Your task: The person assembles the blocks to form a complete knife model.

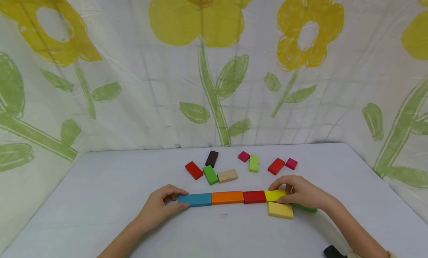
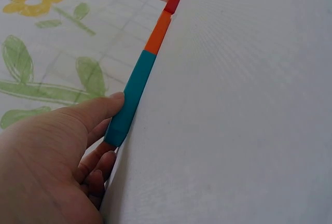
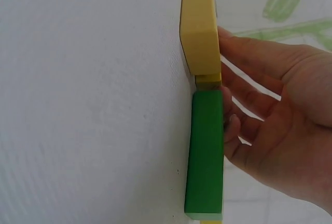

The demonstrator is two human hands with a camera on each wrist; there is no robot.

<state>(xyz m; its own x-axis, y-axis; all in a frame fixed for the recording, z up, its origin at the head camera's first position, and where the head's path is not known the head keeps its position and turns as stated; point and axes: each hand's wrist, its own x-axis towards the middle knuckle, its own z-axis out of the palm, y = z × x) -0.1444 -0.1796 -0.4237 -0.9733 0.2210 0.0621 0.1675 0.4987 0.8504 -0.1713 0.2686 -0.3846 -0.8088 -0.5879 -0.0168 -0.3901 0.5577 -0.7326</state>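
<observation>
Four-sided flat blocks form a straight row on the table: a blue block [image 1: 195, 200], an orange block [image 1: 227, 197], a dark red block [image 1: 254, 197] and a bright yellow block [image 1: 275, 195]. My left hand [image 1: 163, 203] pinches the blue block's outer end between thumb and fingers, as the left wrist view shows along its teal side [image 2: 133, 97]. At the other end my right hand [image 1: 301, 193] grips the yellow block, thumb at its near edge and fingers at its far edge. Just in front lies a pale yellow block [image 1: 280, 210]; a dark green block [image 3: 206, 151] sits beneath the right hand.
Behind the row lie loose blocks: a red one [image 1: 194, 170], a dark brown one [image 1: 212, 158], a green one [image 1: 210, 175], a beige one [image 1: 227, 176], a lime one [image 1: 254, 164], another red one [image 1: 276, 166] and two magenta cubes [image 1: 291, 163]. A flower-printed curtain [image 1: 160, 83] hangs behind.
</observation>
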